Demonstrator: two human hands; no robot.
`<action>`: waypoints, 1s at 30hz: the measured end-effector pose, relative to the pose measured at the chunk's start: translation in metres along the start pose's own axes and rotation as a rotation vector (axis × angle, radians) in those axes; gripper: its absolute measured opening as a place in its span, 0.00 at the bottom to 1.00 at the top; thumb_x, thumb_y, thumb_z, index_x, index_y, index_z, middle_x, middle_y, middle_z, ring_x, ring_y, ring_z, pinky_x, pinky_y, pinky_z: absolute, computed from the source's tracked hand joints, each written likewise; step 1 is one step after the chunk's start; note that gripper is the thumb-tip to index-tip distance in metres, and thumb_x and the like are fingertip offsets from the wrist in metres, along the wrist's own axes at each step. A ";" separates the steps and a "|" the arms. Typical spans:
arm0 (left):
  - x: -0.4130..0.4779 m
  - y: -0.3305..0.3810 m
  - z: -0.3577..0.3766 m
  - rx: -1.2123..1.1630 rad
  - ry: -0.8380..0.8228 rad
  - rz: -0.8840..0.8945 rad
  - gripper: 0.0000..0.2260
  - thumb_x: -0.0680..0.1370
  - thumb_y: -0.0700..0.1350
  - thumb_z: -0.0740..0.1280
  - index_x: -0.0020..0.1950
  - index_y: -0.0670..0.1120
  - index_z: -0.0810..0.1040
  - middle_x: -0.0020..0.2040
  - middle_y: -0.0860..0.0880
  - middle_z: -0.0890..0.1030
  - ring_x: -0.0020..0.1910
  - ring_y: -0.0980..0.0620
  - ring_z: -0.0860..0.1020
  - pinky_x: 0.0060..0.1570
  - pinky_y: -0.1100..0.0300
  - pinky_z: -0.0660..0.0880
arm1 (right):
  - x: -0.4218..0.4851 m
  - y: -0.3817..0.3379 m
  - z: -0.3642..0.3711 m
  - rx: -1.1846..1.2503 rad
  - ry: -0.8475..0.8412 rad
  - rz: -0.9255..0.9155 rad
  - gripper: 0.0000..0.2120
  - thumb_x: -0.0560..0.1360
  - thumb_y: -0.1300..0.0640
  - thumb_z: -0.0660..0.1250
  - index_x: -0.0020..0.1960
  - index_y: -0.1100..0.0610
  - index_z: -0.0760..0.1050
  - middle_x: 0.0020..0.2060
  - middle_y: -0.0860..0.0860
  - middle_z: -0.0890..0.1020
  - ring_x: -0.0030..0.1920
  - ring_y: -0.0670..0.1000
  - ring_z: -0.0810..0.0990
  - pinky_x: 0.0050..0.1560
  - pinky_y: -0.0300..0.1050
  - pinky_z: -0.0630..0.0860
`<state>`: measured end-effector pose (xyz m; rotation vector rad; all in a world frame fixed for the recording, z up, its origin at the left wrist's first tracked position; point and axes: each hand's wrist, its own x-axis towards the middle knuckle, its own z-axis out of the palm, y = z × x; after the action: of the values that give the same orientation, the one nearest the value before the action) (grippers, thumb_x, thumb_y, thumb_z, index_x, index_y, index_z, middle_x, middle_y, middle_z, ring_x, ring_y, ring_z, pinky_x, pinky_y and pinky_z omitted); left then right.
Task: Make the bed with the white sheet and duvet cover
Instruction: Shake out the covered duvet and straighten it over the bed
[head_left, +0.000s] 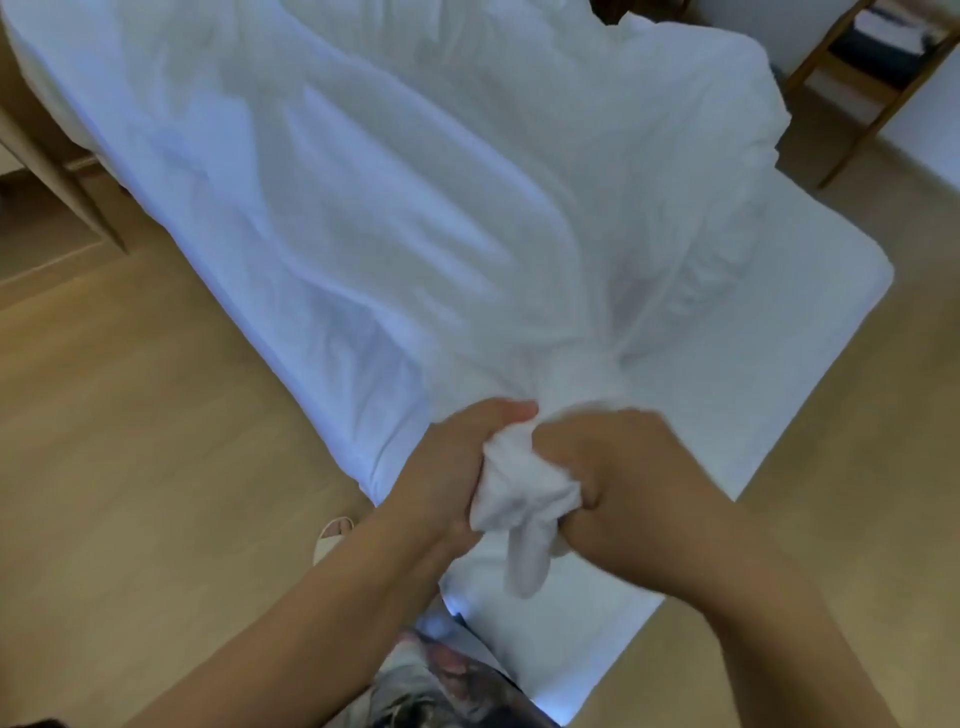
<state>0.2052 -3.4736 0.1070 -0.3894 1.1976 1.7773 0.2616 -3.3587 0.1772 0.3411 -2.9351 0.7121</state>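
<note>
A white duvet cover (395, 208) lies rumpled along the bed, stretched in folds toward me. Its near end is bunched into a thick wad (519, 488) at the foot of the bed. My left hand (457, 467) grips the wad from the left and my right hand (623, 467) grips it from the right, fingers curled into the cloth. A short tail of fabric hangs down between my wrists. The white sheet (779, 338) covers the mattress and shows bare at the right and near corner.
Wooden floor (130, 441) surrounds the bed. A wooden chair or stand (872, 78) is at the top right, and wooden furniture (47, 171) at the left edge. A pale slipper (332, 538) lies on the floor by the bed's near left side.
</note>
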 end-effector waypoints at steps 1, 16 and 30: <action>0.002 -0.013 -0.006 -0.012 0.035 -0.034 0.06 0.76 0.42 0.64 0.40 0.43 0.76 0.25 0.50 0.79 0.23 0.55 0.78 0.24 0.66 0.75 | -0.004 0.006 0.014 0.015 -0.083 0.035 0.05 0.60 0.59 0.62 0.32 0.50 0.70 0.29 0.50 0.80 0.30 0.54 0.79 0.29 0.45 0.75; 0.084 -0.090 -0.092 0.163 0.395 -0.262 0.17 0.76 0.40 0.69 0.63 0.38 0.74 0.57 0.39 0.80 0.55 0.39 0.78 0.57 0.48 0.75 | -0.020 0.056 0.178 -0.136 -0.818 0.296 0.14 0.75 0.62 0.61 0.60 0.59 0.73 0.54 0.57 0.79 0.54 0.58 0.78 0.43 0.45 0.67; 0.092 0.010 -0.169 0.794 0.263 -0.213 0.17 0.79 0.44 0.62 0.31 0.46 0.62 0.31 0.48 0.64 0.29 0.54 0.62 0.30 0.62 0.60 | 0.120 0.018 0.173 -0.060 -0.676 0.305 0.09 0.80 0.53 0.57 0.55 0.57 0.67 0.49 0.54 0.75 0.43 0.53 0.70 0.43 0.45 0.67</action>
<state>0.1118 -3.5707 -0.0306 -0.2617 1.8511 0.9725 0.1332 -3.4461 0.0339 0.1427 -3.6998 0.6317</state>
